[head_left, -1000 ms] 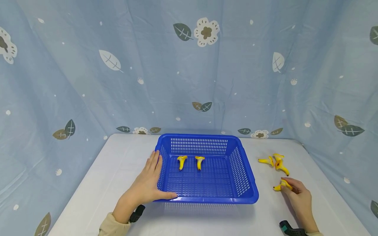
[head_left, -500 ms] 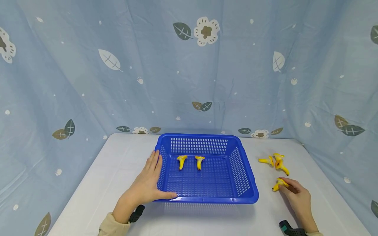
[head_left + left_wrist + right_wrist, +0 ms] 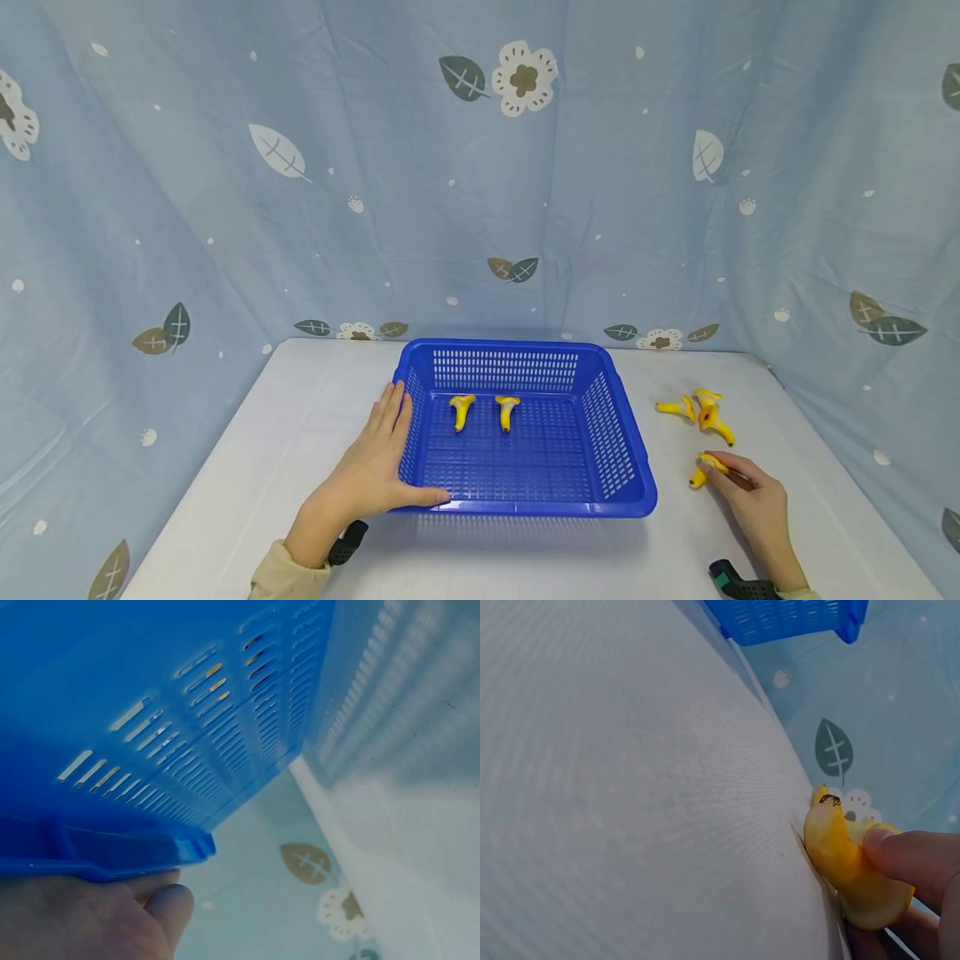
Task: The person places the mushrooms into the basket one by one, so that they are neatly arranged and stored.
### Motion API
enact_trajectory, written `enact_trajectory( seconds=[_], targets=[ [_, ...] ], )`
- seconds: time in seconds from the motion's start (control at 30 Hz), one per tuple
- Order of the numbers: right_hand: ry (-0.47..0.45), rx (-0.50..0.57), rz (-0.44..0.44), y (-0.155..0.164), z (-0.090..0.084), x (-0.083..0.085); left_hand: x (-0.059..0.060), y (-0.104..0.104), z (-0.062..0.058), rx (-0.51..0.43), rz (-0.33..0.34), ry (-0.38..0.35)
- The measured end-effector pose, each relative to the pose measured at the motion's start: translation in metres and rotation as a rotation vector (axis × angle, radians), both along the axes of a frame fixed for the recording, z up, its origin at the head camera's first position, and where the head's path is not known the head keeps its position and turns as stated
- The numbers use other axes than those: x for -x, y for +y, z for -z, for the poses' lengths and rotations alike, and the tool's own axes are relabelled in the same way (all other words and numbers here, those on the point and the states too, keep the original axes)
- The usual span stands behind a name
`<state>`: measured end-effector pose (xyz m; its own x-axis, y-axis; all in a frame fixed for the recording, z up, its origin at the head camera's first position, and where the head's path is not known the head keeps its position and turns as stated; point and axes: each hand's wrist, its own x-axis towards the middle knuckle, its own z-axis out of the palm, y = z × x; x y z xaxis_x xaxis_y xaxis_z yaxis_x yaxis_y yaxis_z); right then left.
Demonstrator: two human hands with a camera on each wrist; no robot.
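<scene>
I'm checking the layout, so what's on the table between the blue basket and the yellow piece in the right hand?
Nothing: the head view shows bare white table between the blue basket and the yellow piece.

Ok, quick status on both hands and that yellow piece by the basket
Left hand flat against blue basket side. Right hand pinching a yellow banana-peel piece on the table. Nothing between it and the basket.

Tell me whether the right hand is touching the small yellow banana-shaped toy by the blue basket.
Touching. In the right wrist view, the right hand pinches the small yellow banana-shaped toy, fingertips pressed against it.
</scene>
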<state>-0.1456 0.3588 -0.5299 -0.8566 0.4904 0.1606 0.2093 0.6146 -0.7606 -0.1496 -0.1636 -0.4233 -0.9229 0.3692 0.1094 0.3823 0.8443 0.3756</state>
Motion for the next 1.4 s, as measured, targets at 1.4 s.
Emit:
enact_trajectory(
  seconds=[1.4],
  targets=[
    [0.025,0.111,-0.351,-0.013,-0.122,0.042,0.0,0.001,-0.002,-0.002,-0.001,-0.002]
  ],
)
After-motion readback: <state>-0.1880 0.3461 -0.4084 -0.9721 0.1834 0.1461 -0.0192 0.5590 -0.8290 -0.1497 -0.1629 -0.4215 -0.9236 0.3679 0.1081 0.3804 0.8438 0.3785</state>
